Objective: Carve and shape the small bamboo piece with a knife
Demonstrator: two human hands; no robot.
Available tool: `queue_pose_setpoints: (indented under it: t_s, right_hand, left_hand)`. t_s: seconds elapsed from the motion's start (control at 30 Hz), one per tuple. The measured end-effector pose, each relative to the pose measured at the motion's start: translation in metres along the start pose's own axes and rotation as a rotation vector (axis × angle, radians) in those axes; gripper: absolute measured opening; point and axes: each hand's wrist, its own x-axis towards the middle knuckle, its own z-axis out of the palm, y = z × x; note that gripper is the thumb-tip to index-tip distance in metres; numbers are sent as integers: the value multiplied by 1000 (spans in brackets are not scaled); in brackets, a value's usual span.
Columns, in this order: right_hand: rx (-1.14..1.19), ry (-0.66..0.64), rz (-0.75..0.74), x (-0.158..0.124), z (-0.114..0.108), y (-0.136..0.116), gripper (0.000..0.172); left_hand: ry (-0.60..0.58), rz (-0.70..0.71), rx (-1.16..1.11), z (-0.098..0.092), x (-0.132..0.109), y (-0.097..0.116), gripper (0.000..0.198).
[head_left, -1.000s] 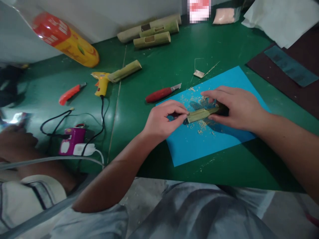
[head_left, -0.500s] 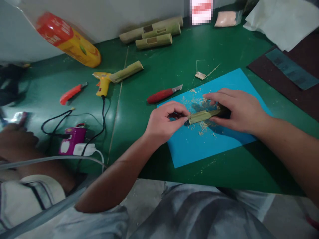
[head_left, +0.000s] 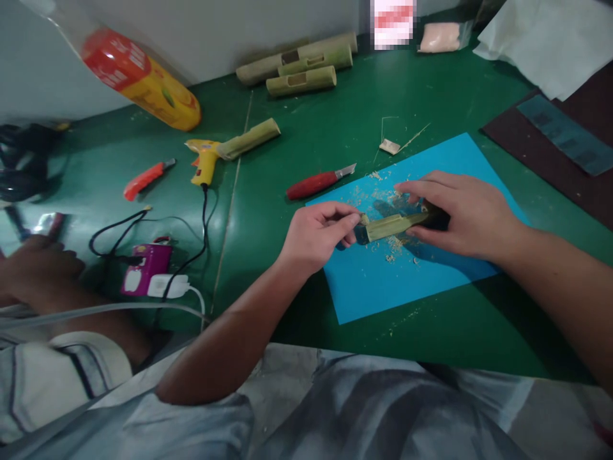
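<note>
A short split piece of green bamboo (head_left: 390, 225) lies across a blue sheet (head_left: 412, 268) on the green table. My right hand (head_left: 460, 214) is closed over its right end and presses it down. My left hand (head_left: 316, 236) is curled in a pinch at the bamboo's left end, with a small dark tool (head_left: 360, 235) showing at the fingertips; I cannot make out what it is. Pale shavings (head_left: 390, 246) are scattered on the sheet around the bamboo.
A red-handled knife (head_left: 318, 183) lies just left of the sheet. Further left are a yellow glue gun (head_left: 205, 160) with a bamboo tube (head_left: 249, 139), an orange cutter (head_left: 146, 179), a plug strip (head_left: 153, 279). More bamboo tubes (head_left: 301, 64) rest by the wall. Another person's hand (head_left: 36, 268) is at left.
My left hand has slid slightly left and down along the bamboo's end, and the dark tool tip now shows. The right hand keeps its hold. The view shifted a little.
</note>
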Motion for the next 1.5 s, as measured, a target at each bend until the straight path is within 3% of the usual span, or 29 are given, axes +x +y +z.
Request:
queue_pose_setpoints:
  t_s: [0.43,0.83,0.93,1.13,1.4,1.5]
  right_hand:
    - [4,7,4,0,2,0,60]
    - [2,1,-6,1,2,1,59]
    - [-1,9,-11,1,2,2,57]
    - [-4,24,-25,0,4,2,57]
    - [1,16,-11,0,4,1,55]
    - [3,15,-14,0,4,1,55]
  left_hand:
    - [79,39,38,2,1,2,25]
    - [13,132,96,5,1,-3,17]
    - [44,261,215,3,-1,-5,16]
    - [49,691,478,-1,-3,-3,10]
    - [-1,750,504,-2,-4,-8,8]
    - [17,705,478,0,-5,-7,8]
